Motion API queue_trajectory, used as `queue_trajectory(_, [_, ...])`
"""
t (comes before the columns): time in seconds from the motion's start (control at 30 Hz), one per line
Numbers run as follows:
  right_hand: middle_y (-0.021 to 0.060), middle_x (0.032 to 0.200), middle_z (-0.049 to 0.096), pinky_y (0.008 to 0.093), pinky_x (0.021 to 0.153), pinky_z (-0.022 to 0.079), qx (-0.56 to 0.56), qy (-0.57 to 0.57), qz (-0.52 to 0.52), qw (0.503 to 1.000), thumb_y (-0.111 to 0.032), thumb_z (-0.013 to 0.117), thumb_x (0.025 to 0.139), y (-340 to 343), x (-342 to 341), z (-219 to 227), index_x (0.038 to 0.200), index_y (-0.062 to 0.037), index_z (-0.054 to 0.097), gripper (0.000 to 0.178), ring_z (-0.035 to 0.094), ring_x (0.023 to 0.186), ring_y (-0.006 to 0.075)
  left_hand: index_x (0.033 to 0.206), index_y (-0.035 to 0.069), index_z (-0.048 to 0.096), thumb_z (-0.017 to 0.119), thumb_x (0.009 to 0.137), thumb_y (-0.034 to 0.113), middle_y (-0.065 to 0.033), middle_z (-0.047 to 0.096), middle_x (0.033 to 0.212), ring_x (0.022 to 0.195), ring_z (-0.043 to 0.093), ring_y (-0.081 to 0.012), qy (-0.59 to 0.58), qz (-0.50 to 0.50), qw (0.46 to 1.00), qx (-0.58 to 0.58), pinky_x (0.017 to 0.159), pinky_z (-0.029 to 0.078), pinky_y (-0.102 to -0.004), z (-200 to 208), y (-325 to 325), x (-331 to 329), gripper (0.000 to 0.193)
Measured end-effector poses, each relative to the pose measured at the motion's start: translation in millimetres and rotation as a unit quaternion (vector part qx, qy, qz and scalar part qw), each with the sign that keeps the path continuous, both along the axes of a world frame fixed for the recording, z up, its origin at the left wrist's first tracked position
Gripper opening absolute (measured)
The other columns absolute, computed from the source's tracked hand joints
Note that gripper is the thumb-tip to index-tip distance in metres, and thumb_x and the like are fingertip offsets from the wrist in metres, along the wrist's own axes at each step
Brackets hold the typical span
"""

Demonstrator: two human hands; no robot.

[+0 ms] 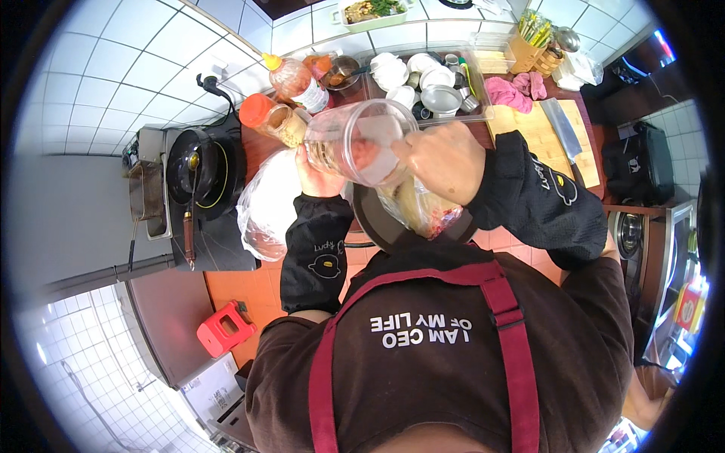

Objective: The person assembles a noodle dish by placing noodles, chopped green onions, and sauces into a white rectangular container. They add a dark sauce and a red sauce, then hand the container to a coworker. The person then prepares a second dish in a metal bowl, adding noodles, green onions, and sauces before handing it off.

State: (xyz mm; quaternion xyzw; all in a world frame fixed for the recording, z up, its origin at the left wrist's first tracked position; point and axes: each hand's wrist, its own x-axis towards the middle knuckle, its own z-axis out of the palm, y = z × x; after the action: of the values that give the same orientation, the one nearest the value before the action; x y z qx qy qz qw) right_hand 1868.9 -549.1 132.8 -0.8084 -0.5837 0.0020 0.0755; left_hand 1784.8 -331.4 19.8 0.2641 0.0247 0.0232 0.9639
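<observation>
A clear, round plastic tub [351, 124] is tilted on its side in front of me, its wide rim toward my right. My left hand [321, 177] supports it from the left side with fingers wrapped round it. My right hand [445, 162] is closed at the rim, its fingertips partly hidden. A blurred reddish patch shows through the plastic; I cannot tell what it is. Under my right hand, a clear bag [423, 208] with pale and red contents lies over a dark round pan [370, 215]. A white plastic bag [268, 204] sits beside my left forearm.
A black frying pan [189, 162] with a ladle stands at the left. Behind the tub are a red-lidded jar [260, 113], a sauce bottle [298, 79] and a bin of bowls [442, 98]. At right, a knife [563, 132] lies on a cutting board [529, 124] near pink cloths [513, 92].
</observation>
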Motion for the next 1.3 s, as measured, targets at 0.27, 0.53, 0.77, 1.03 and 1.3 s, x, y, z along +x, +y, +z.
queue_trajectory(0.27, [0.0032, 0.071, 0.054, 0.0322, 0.046, 0.045, 0.08, 0.037, 0.005, 0.996, -0.013, 0.055, 0.068, -4, -19, 24, 0.097, -0.0049, 0.056, 0.03, 0.06, 0.059, 0.0181, 0.135, 0.017, 0.032, 0.037, 0.072, 0.072, -0.015, 0.033, 0.137, 0.12, 0.039, -0.0324, -0.078, -0.105, 0.983, -0.13, 0.089, 0.042, -0.0505, -8, 26, 2, 0.084])
queue_trajectory(0.53, [0.0011, 0.068, 0.047, 0.0269, 0.048, 0.044, 0.136, -0.009, 0.023, 0.99, -0.011, 0.055, 0.066, -16, -24, 34, 0.106, -0.003, 0.057, 0.041, 0.054, 0.057, 0.0133, 0.132, 0.016, 0.039, 0.032, 0.076, 0.071, -0.0175, 0.031, 0.138, 0.127, 0.029, -0.0314, -0.045, 0.011, 0.998, -0.053, 0.094, 0.038, -0.0468, -1, 36, 11, 0.079])
queue_trajectory(0.77, [0.0025, 0.065, 0.048, 0.0289, 0.044, 0.043, 0.195, 0.031, 0.016, 0.98, -0.004, 0.059, 0.064, -22, -13, 26, 0.104, -0.0038, 0.058, 0.04, 0.053, 0.051, 0.0174, 0.132, 0.005, 0.035, 0.05, 0.076, 0.057, -0.017, 0.043, 0.129, 0.117, 0.043, -0.0311, 0.079, 0.143, 0.981, 0.108, 0.095, 0.038, -0.0454, 17, 17, 23, 0.078])
queue_trajectory(1.03, [0.009, 0.064, 0.056, 0.0328, 0.05, 0.045, 0.223, 0.204, -0.038, 0.952, -0.003, 0.057, 0.075, -27, 4, 7, 0.1, -0.0037, 0.061, 0.026, 0.058, 0.058, 0.0243, 0.135, 0.015, 0.033, 0.04, 0.077, 0.066, -0.0087, 0.047, 0.125, 0.069, 0.055, -0.0249, 0.127, 0.076, 0.988, 0.042, 0.063, 0.047, -0.0388, -17, 19, 26, 0.077])
queue_trajectory(1.3, [-0.0025, 0.061, 0.049, 0.0199, 0.05, 0.035, 0.189, 0.654, -0.208, 0.703, -0.006, 0.053, 0.085, -26, 33, -22, 0.102, 0.0012, 0.062, 0.02, 0.042, 0.056, 0.0027, 0.116, 0.011, 0.046, 0.04, 0.079, 0.064, -0.0103, 0.054, 0.111, 0.1, 0.051, -0.0301, 0.125, 0.015, 0.99, -0.059, 0.089, 0.039, -0.0514, -45, 8, 32, 0.065])
